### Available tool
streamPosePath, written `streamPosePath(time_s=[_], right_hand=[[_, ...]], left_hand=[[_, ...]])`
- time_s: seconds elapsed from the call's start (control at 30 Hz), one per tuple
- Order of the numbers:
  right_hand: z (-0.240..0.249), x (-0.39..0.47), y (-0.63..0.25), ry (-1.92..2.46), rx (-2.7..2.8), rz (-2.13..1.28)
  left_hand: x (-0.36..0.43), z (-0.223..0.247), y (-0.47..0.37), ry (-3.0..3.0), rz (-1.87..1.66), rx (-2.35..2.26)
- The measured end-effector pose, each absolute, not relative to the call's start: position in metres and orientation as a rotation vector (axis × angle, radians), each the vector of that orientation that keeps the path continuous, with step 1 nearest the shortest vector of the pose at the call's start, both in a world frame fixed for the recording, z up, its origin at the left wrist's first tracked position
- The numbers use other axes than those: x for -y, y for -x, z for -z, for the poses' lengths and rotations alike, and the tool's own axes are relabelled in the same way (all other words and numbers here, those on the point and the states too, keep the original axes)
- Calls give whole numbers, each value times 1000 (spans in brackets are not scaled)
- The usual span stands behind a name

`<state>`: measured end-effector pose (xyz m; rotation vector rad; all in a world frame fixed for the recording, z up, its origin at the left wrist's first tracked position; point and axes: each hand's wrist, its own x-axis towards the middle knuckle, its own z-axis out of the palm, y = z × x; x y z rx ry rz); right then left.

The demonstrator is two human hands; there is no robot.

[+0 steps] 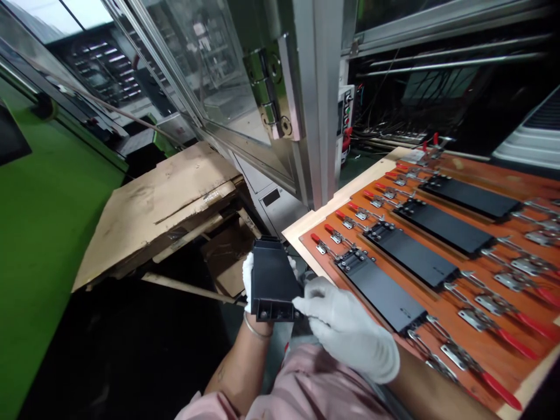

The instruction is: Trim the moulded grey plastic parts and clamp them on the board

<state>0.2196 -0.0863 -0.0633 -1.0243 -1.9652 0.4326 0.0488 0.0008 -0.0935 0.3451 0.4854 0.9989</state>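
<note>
A black plastic housing (275, 271), long and flat-topped with openings along its near end, is held up in front of my body. My left hand (248, 277), in a white glove, is wrapped round it from below and the left; most of its fingers are hidden by the part. My right hand (345, 324), also white-gloved, is at the near right corner of the housing. Its fingertips are drawn together and touch that corner; whether anything small is between them is not visible.
To the right, an orange board (441, 300) carries several black panels (380, 289) held by red-handled toggle clamps (499, 382). A metal-framed clear door (321, 105) stands ahead. Cardboard (161, 198) lies on a stand at left, beside a green machine (56, 221).
</note>
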Motion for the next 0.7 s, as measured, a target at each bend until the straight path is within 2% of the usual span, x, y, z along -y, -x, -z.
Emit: streamPosePath(time_s=[0.1,0.23,0.43,0.6,0.7], right_hand=[[61,88,-221,1031,2062,-363],[54,89,-219,986,1988,-549],[51,86,-214,1116,2028,-340],[47,86,-217,1054,2084,-572],[50,85,-214,1051,1975,-499]], left_hand=[[0,92,-51,-296,-1015,-446],[1,90,-56,-288,-1042,-493],[-1,85,-67,-329,-1130,-514],[-1,84,-65,-282,-1078,-521],[-2,84,-65,-305,-1091,-484]])
